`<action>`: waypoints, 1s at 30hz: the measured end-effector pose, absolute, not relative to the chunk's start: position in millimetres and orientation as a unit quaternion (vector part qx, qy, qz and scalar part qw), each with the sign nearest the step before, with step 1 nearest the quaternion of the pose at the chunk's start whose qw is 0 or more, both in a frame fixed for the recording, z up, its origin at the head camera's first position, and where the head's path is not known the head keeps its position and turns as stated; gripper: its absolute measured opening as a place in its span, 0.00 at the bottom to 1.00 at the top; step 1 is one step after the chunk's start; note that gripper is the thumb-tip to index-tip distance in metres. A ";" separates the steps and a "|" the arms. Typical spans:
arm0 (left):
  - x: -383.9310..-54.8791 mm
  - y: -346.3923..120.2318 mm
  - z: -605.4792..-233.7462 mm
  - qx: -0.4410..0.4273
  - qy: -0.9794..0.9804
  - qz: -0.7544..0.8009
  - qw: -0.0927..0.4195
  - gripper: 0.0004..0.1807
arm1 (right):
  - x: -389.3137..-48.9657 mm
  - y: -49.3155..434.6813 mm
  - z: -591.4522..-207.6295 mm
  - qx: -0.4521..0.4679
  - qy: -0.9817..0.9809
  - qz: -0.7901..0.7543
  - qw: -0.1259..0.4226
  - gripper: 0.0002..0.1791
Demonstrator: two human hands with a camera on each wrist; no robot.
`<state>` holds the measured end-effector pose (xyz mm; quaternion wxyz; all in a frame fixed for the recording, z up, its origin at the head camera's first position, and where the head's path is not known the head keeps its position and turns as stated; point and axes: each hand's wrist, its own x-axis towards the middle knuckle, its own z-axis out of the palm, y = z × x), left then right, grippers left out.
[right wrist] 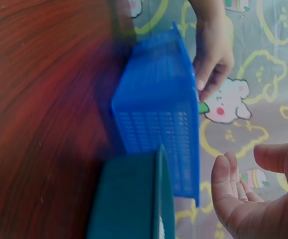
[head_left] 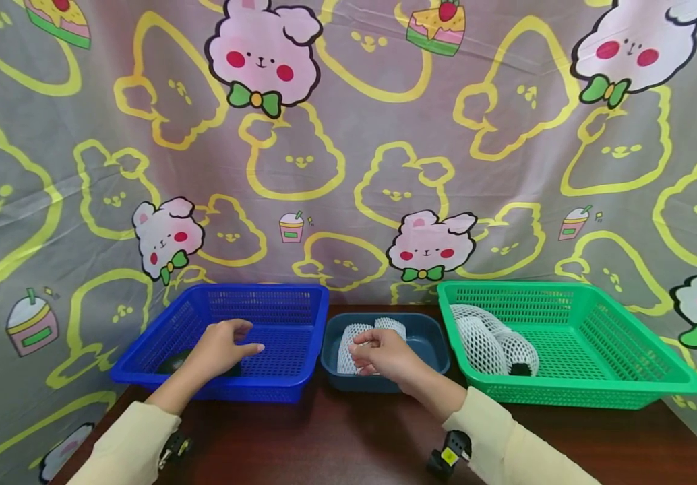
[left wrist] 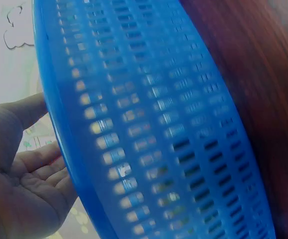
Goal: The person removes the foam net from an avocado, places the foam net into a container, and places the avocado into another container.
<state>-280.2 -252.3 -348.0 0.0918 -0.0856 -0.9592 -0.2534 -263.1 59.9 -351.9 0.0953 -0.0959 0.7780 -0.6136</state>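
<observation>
My left hand [head_left: 221, 347] hovers over the blue basket [head_left: 282, 340], fingers loosely bent, thumb apart and nothing between them. Behind that forearm, a dark rounded thing [head_left: 172, 362] lies in the basket, mostly hidden. In the left wrist view the palm faces the basket's rim. My right hand [head_left: 387, 353] is above the dark blue-grey tub [head_left: 430, 343], its grasp empty; the right wrist view shows thumb and fingers spread apart. Below it in the tub are white foam net sleeves [head_left: 348, 347], partly covered by the hand.
To the right stands a green basket [head_left: 597, 337] with several white foam-netted pieces [head_left: 482, 343] at its left end; a dark end shows in one. All three containers stand on a dark red-brown table [head_left: 324, 444], before a patterned cloth [head_left: 336, 135].
</observation>
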 end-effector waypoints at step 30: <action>-274.9 -149.1 -362.4 -0.188 -0.836 -0.503 0.115 0.19 | -266.7 177.8 -335.4 -0.017 0.807 -0.590 0.006 0.20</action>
